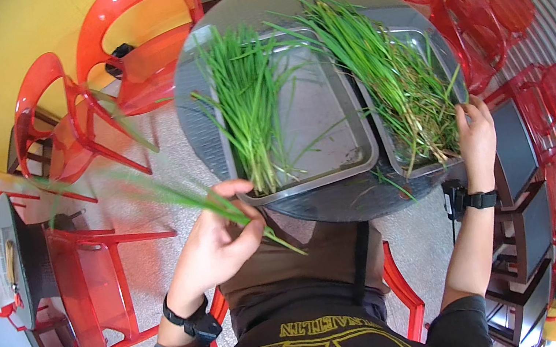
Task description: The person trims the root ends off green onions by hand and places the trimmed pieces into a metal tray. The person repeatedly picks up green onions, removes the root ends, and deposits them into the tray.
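My left hand (231, 237) pinches a few long green chive stalks (219, 206) between thumb and fingers, left of the table's front edge. Their leafy ends stretch up and left, blurred. My right hand (475, 125) is at the right rim of the right metal tray (394, 153), beside a heap of loose leaves and withered scraps (427, 119). Whether its fingertips hold anything is unclear. A larger bunch of chives (362, 52) lies slanted over that tray's left side. In the left metal tray (367, 143), a neater chive bunch (249, 106) lies with its pale stem ends towards me.
Both trays stand on a round dark table (329, 209). Red translucent chairs (140, 58) surround it. Dark stacked furniture (514, 154) stands at right, before a corrugated shutter (545, 15). Another small table (19, 258) is at far left. Stray leaves (394, 186) lie near the front edge.
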Demonstrator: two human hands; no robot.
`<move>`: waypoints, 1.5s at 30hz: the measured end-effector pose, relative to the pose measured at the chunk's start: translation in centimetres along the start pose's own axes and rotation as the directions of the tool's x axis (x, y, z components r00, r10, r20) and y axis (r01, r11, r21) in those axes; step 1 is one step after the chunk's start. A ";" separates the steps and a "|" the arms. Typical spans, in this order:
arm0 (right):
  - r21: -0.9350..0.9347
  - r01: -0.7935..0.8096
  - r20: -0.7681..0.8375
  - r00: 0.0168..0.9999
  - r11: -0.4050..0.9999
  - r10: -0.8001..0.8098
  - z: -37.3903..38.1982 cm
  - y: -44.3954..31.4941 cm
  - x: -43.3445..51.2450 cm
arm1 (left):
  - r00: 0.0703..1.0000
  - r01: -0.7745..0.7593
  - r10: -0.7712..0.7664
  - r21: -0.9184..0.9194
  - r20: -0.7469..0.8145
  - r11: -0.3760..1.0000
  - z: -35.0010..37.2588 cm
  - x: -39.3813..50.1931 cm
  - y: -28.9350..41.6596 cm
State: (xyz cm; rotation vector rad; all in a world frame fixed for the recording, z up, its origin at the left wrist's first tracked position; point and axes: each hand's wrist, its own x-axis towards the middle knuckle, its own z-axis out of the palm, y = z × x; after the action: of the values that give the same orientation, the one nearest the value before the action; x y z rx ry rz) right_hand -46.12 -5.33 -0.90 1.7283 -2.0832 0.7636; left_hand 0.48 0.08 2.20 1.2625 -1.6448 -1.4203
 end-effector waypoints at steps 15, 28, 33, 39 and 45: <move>0.030 -0.085 0.079 0.993 0.996 0.083 -0.5 0.6 -2.1 | 0.985 0.152 -0.164 0.698 -0.050 0.699 -2.1 13.9 -1.2; -0.035 -0.211 0.282 0.936 0.977 0.213 -1.3 0.5 -1.3 | 0.969 0.182 -0.003 0.708 -0.246 0.682 -1.4 10.7 -1.7; -0.093 0.057 0.141 0.989 0.994 -0.043 -1.4 1.0 -1.0 | 0.965 0.155 0.031 0.661 -0.260 0.734 -1.4 8.6 0.7; 0.746 -0.263 -0.008 0.915 0.612 0.404 -2.0 -6.8 0.2 | 0.898 -0.410 0.433 0.200 -0.085 0.890 4.4 9.4 3.1; 0.572 0.387 -0.040 0.894 0.723 -0.447 -1.5 -20.1 -6.2 | 0.862 0.503 -0.249 -0.805 0.441 0.315 10.5 12.6 6.9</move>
State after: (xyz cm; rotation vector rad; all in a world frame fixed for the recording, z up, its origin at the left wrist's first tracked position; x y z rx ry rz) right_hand -25.37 -1.90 0.64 2.4839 -1.4797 1.2524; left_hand -15.23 -7.86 4.79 0.7934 -0.3595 -2.3674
